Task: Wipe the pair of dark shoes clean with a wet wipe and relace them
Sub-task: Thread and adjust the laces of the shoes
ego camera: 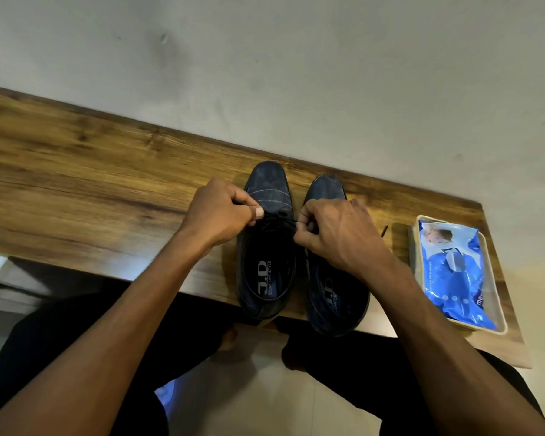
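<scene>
Both shoes are sitting side by side on the wooden table, heels at the near edge. Left hand and right hand are each pinching an end of the lace over the left shoe, right hand blocking the right shoe midsection. Blue wet wipe pack is lying in a tray just right of them, wall behind.

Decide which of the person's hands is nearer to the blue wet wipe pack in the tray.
Right. The right hand pinches the lace over the shoes, on the side toward the wet wipe pack. The left hand holds the lace's other end, beyond the left shoe, farther from the pack.
</scene>
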Available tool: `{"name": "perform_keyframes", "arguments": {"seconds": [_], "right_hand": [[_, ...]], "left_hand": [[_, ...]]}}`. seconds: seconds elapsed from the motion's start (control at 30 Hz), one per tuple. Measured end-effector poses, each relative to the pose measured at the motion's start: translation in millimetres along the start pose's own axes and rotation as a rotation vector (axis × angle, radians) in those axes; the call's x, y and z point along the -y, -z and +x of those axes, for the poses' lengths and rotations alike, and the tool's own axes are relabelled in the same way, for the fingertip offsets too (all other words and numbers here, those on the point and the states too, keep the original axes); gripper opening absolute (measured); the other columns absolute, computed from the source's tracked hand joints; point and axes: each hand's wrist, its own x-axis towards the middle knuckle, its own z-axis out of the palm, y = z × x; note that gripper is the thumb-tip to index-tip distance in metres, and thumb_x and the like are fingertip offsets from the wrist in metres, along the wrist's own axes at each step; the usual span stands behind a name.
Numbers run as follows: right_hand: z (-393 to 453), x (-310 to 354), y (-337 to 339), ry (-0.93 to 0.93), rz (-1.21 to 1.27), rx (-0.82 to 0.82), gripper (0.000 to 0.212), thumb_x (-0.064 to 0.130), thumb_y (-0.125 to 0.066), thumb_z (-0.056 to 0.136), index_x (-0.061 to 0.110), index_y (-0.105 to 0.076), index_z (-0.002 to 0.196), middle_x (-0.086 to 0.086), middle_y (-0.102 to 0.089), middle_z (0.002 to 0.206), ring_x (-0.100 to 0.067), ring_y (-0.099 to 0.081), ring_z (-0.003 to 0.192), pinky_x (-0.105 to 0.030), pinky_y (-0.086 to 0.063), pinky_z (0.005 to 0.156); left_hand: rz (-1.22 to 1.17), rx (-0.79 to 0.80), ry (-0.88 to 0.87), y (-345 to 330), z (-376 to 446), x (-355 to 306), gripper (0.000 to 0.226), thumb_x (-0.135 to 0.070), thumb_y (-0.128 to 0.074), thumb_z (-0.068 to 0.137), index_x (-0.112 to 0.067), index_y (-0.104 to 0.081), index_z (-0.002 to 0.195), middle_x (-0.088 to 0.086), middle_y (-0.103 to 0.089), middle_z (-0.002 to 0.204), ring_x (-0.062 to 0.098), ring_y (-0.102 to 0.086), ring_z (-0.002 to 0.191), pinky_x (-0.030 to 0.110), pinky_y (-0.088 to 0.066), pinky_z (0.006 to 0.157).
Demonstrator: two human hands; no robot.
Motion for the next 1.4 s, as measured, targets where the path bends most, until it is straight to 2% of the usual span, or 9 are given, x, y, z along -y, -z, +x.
{"name": "perform_keyframes", "arguments": {"seconds": [0.13, 0.4, 0.57, 0.67, 0.73, 0.83, 1.0, 1.2, 1.4], "right_hand": [[0.9, -1.1, -1.2, 0.004, -0.018, 0.031, 0.009, 0.040, -0.055, 0.092, 0.033, -0.053, 0.087, 0.011, -0.064, 0.085, -0.014, -0.062, 0.083, -0.043, -0.037, 0.094], [0.3, -2.5, -0.7, 0.040, -0.074, 0.042, 0.013, 0.039, -0.055, 0.090, 0.032, -0.052, 0.080, 0.011, -0.062, 0.078, -0.015, -0.059, 0.082, -0.039, -0.031, 0.089], [1.1, -12.9, 4.9, -0.010, 0.267, 0.031, 0.010, 0.035, -0.063, 0.093, 0.031, -0.064, 0.083, 0.014, -0.067, 0.079, -0.005, -0.063, 0.080, -0.041, -0.044, 0.093], [2.5, -12.6, 8.4, -0.021, 0.393, -0.023, 0.009, 0.031, -0.067, 0.093, 0.028, -0.070, 0.085, 0.013, -0.070, 0.080, 0.001, -0.063, 0.074, -0.019, -0.047, 0.075], [3.8, -9.4, 9.5, -0.027, 0.452, -0.053, 0.008, 0.028, -0.071, 0.092, 0.025, -0.072, 0.084, 0.012, -0.071, 0.080, 0.001, -0.065, 0.075, -0.009, -0.046, 0.065], [5.6, -6.9, 10.2, -0.056, 0.544, -0.121, 0.008, 0.024, -0.075, 0.087, 0.026, -0.072, 0.080, 0.014, -0.072, 0.079, 0.002, -0.067, 0.074, -0.010, -0.048, 0.063], [5.7, -3.3, 10.7, -0.065, 0.693, -0.152, 0.015, 0.017, -0.074, 0.088, 0.026, -0.062, 0.086, 0.010, -0.070, 0.072, 0.003, -0.061, 0.060, -0.010, -0.043, 0.057], [5.0, -0.4, 12.4, -0.025, 0.707, -0.099, 0.024, 0.012, -0.067, 0.091, 0.029, -0.051, 0.087, 0.015, -0.059, 0.065, 0.001, -0.051, 0.053, -0.012, -0.040, 0.054], [9.1, 0.0, 13.2, 0.039, 0.623, -0.012, 0.028, 0.012, -0.062, 0.092, 0.031, -0.041, 0.089, 0.034, -0.054, 0.060, 0.001, -0.049, 0.055, -0.013, -0.035, 0.055]], "left_hand": [[0.061, -0.027, -0.018, -1.3, 1.8, 0.9, 0.003, -0.019, -0.080, 0.082, -0.021, -0.080, 0.080, -0.007, -0.075, 0.075, 0.006, -0.068, 0.077, 0.031, -0.058, 0.079], [0.176, -0.030, -0.072, 0.2, 1.6, 0.7, 0.003, -0.022, -0.079, 0.083, -0.021, -0.080, 0.085, -0.007, -0.074, 0.082, 0.004, -0.065, 0.078, 0.024, -0.049, 0.070], [0.110, -0.040, -0.165, 10.0, 3.4, -0.8, 0.012, -0.020, -0.071, 0.090, -0.027, -0.078, 0.097, -0.011, -0.072, 0.091, 0.005, -0.064, 0.082, 0.018, -0.045, 0.067], [0.058, -0.059, -0.282, 8.2, -2.5, -8.2, 0.012, -0.026, -0.068, 0.092, -0.029, -0.078, 0.098, -0.014, -0.073, 0.093, 0.009, -0.065, 0.081, 0.026, -0.053, 0.070], [0.106, 0.037, -0.339, 1.2, -8.0, -12.1, 0.011, -0.033, -0.073, 0.087, -0.029, -0.078, 0.095, -0.014, -0.073, 0.091, 0.009, -0.065, 0.083, 0.034, -0.056, 0.077], [0.230, 0.099, -0.372, -11.8, -10.9, -12.1, 0.022, -0.042, -0.081, 0.077, -0.028, -0.078, 0.093, -0.014, -0.071, 0.087, 0.007, -0.065, 0.083, 0.038, -0.055, 0.082], [0.360, -0.059, -0.470, -23.3, -9.8, -11.1, 0.017, -0.041, -0.082, 0.076, -0.027, -0.074, 0.080, -0.012, -0.066, 0.074, 0.011, -0.061, 0.072, 0.042, -0.053, 0.077], [0.428, -0.075, -0.403, -27.9, -8.9, -11.7, 0.013, -0.034, -0.076, 0.083, -0.032, -0.065, 0.078, -0.011, -0.062, 0.082, 0.019, -0.062, 0.087, 0.047, -0.044, 0.089], [0.459, -0.061, -0.320, -28.3, -5.5, -11.6, 0.022, -0.029, -0.077, 0.083, -0.035, -0.058, 0.073, -0.010, -0.068, 0.088, 0.018, -0.061, 0.096, 0.047, -0.040, 0.095]]}}
